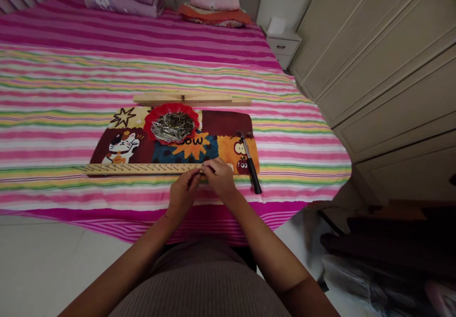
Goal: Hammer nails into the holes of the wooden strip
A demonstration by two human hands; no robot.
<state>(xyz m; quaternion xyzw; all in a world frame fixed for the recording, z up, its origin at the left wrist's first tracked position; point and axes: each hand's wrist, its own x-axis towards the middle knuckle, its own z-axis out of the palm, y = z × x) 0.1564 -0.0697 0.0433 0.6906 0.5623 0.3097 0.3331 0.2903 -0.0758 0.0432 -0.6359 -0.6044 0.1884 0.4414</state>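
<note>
Both hands meet over a long wooden strip (142, 168) that lies across the near edge of a printed mat. Slanting nails stand in a row along its left and middle part. My left hand (183, 188) is closed, its fingertips pinched at the strip's near edge; what is in them is hidden. Just beside it, my right hand (219, 177) pinches a tiny pale thing, apparently a nail, above the strip. Behind the strip sits a red scalloped bowl (147, 126) full of loose nails (173, 127). A hammer (252, 169) with a black handle rests to the right of my right hand.
Beyond the bowl lie more wooden strips (210, 100). The patterned mat (228, 120) is spread on a bed with a striped cover (299, 146). Folded bedding (121, 3) is at the far end. A bedside cabinet (283, 45) and wardrobe doors (374, 70) stand right.
</note>
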